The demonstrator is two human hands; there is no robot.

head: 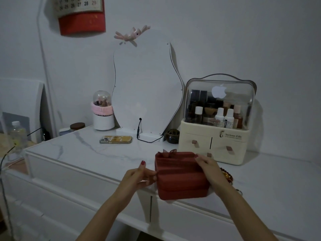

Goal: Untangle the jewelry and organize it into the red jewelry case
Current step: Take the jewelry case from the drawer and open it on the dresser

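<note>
**Two hands hold a red jewelry case at the front of a white desk**

The left hand (pixel 141 176) touches the left side of the red jewelry case (pixel 180 176), its fingers curled against the side wall and its thumb raised, with red polish on the nail. The right hand (pixel 211 169) lies over the case's right top edge, fingers bent down onto the lid. The case sits between the two hands, near the front edge of the desk (pixel 83 153).

The case is a boxy shape with rounded corners, matte red with horizontal ridges across its front, and a small sheer bow (pixel 169 152) at the back of the lid. Just right of the case, partly hidden behind the right wrist, lies a string of brown beads (pixel 227 175) with a gold piece.

The desk top is glossy white with grey marble veining. Further back lie a phone (pixel 116 139) in a yellow-patterned case, a wavy-edged white mirror (pixel 145 87) with a black cable, and a cream cosmetics organizer (pixel 217 122) with a clear domed lid, holding bottles. The wall behind is plain white, with a calendar (pixel 81 14) hanging at upper left.
</note>
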